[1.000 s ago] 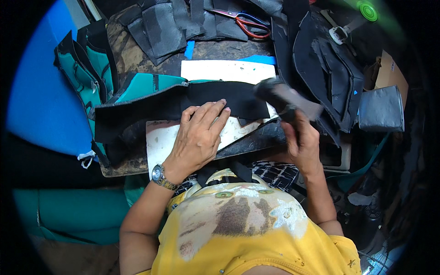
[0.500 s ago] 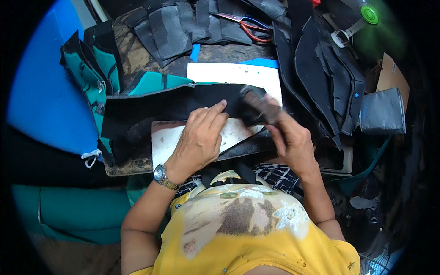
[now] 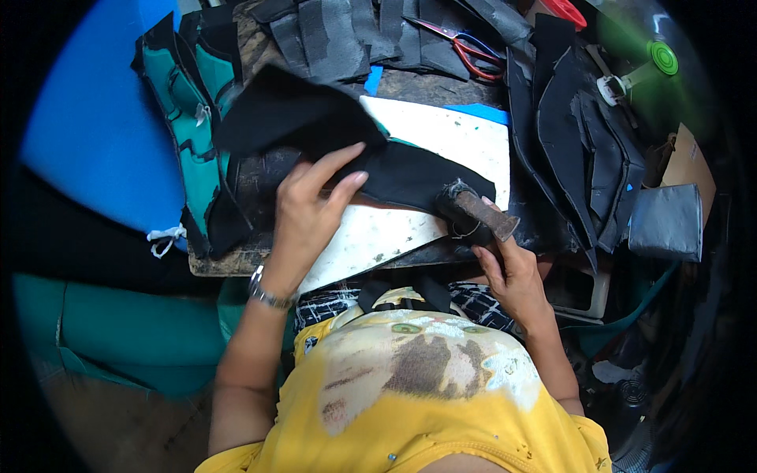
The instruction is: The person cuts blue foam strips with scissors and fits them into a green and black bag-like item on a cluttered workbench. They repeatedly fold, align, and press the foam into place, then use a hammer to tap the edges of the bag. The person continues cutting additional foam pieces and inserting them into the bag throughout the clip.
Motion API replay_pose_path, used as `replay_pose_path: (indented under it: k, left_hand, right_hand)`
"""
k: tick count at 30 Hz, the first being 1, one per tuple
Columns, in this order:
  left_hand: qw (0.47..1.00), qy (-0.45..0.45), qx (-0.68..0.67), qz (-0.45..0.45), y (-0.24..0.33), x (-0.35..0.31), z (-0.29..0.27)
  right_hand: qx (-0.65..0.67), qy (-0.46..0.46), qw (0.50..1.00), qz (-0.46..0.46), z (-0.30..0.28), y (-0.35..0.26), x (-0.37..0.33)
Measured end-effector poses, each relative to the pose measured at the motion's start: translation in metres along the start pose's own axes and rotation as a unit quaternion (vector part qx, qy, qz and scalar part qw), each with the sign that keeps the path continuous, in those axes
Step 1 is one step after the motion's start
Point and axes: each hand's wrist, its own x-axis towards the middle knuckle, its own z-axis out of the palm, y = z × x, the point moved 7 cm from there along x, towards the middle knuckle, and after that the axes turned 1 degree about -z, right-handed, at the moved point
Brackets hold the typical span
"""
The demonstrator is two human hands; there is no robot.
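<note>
- The left hand (image 3: 309,211) lies flat, fingers spread wide, pressing a black fabric piece (image 3: 347,146) onto the white board (image 3: 410,229) at the bench's near edge.
- The right hand (image 3: 514,272) has its fingers wrapped around the handle of a worn hammer (image 3: 475,211), whose head rests on the fabric's right end.
- Red-handled scissors (image 3: 465,47) lie at the far edge among grey strips (image 3: 339,35).
- Teal-and-black pieces (image 3: 185,134) sit at the left edge.
</note>
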Motion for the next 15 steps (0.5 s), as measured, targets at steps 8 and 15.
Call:
replay_pose_path:
  k: [8,15]
  left_hand:
    - [0.99,-0.121,-0.078,-0.011,-0.018,0.05,0.05]
    - [0.978,-0.157,-0.13,-0.05,-0.031,0.051,0.065]
  right_hand:
    - [-0.045,0.09,0.988,-0.114,-0.036,-0.028,-0.004]
    - [-0.092,0.008,0.995,-0.036,-0.008,-0.009,0.004]
